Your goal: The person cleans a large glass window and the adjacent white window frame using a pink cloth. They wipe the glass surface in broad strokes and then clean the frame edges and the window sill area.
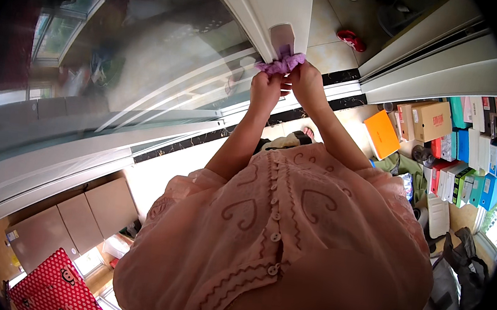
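My left hand (265,91) and my right hand (307,83) are raised side by side at the edge of a white-framed sliding glass door (240,0). Between my fingertips is a purple, ruffled piece of fabric (282,65), bunched like a scrunchie. It lies across the door's edge just below the recessed handle (282,37). The fingers of both hands are closed on its lower side, the right hand at its right end. Some fingertips are hidden behind the fabric and the hands.
Stacked shoe boxes (473,148) and an orange box (382,134) stand at the right. Beyond the doorway, a red shoe (351,40) lies on the tiled floor. A dark-edged door track (183,143) runs across below. Cabinets (75,221) and a red dotted cloth (59,286) are at lower left.
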Demonstrator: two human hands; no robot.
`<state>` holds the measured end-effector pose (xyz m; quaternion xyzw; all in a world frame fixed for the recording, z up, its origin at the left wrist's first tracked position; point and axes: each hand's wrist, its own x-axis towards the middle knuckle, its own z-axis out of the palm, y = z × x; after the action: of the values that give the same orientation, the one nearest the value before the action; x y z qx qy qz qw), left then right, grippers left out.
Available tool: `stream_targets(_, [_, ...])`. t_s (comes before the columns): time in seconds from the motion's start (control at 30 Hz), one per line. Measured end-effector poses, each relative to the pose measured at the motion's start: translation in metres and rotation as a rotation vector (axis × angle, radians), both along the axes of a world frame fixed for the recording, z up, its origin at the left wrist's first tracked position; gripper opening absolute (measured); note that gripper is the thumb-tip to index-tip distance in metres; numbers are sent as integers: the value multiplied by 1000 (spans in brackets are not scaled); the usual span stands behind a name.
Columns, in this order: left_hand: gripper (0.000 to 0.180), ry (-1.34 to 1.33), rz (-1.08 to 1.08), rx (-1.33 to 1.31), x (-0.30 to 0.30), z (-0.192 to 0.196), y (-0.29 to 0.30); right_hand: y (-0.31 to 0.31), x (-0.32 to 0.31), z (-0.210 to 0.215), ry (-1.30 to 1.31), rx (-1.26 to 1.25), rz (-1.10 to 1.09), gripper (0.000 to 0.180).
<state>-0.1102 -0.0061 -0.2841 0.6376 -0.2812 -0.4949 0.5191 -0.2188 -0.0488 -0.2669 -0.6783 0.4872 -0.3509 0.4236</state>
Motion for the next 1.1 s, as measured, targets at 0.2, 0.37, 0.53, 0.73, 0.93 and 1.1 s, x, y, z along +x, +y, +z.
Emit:
stream_targets(0.2, [24,-34,-26,131,-5,-17,-9,-5,-1,-48,109,-60,1,16])
stream_targets(0.37, [25,20,-10,270,-8,-49,-18,-10,-4,-74,140,-26,1,18])
stream_targets(0.53, [23,-8,41,49,-8,-28,-10,-13,-8,-40,104,-59,5,17])
stream_targets(0.73, [23,-77,92,-118,-12,38,-4,-12,-6,3,-3,-160,-6,19])
stream_targets(0.93, [26,-271,84,4,-9,12,-12,-18,0,-22,-15,-6,20,23])
stream_targets(1.1, [26,-108,52,148,-5,-24,-18,-20,-3,-61,163,-15,47,26])
